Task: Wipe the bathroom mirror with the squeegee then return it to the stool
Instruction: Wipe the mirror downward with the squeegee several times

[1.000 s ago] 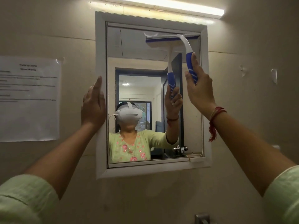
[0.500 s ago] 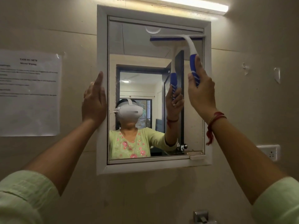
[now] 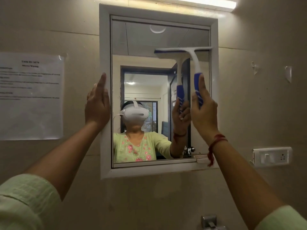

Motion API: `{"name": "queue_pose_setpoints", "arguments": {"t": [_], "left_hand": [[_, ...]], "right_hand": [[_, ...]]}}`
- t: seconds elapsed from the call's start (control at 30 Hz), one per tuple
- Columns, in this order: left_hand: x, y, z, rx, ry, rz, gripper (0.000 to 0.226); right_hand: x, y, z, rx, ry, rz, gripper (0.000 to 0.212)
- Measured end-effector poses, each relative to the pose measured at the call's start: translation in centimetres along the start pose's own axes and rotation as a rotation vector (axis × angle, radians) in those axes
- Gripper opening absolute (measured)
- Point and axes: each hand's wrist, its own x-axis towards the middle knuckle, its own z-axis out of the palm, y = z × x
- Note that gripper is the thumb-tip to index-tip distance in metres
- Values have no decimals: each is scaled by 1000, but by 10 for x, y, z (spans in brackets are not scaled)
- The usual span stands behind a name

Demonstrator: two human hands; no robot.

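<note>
While the right hand [image 3: 203, 110] is gripping the blue handle of the white-and-blue plastic squeegee [image 3: 194, 63], its blade is lying level against the upper right part of the white-framed rectangular wall mirror [image 3: 141, 45], touching the glass. The left hand [image 3: 97, 103] is resting flat, fingers straight, on the mirror's left frame edge. A red thread [image 3: 216, 141] is circling the right wrist.

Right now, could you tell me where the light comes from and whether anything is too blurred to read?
Head view: a tube light above the mirror glares along the top edge; the paper notice on the left wall is too blurred to read.
</note>
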Motion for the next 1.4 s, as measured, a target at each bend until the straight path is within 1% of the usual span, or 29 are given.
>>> {"name": "queue_pose_setpoints", "arguments": {"t": [0.1,0.17,0.33,0.43,0.57,0.67,0.73,0.9,0.97,1.03,1.23,1.3,1.4], "left_hand": [[0,-1,0,6,-4,3,45],[0,-1,1,10,-2,3,45],[0,0,1,18,5,4,45],[0,0,1,20,10,6,45],[-1,1,1,22,17,2,45],[-1,1,1,17,16,1,45],[-1,1,1,16,9,-3,45],[-1,2,-1,13,4,-8,45],[-1,3,-1,14,-1,-15,45],[-1,4,-1,15,5,-5,45],[-1,2,0,-5,17,-5,45],[-1,1,0,-9,20,1,45],[-1,0,0,-2,22,5,45]], "right_hand": [[27,-5,7,20,29,-17,53],[24,-4,9,15,32,-1,53],[-44,8,-2,11,-62,71,55],[-70,10,-10,20,-81,38,58],[-37,6,-6,-8,-23,-3,57],[-12,6,-4,-48,-19,-10,56],[-19,6,-6,-49,-41,6,57],[-83,12,-15,-4,-107,45,57],[-100,12,-18,8,-106,38,59],[-98,10,-20,16,-92,20,60],[-44,7,-13,-32,-45,14,57],[-49,8,-13,-36,-62,13,58],[-82,13,-16,-22,-79,25,57]]}}
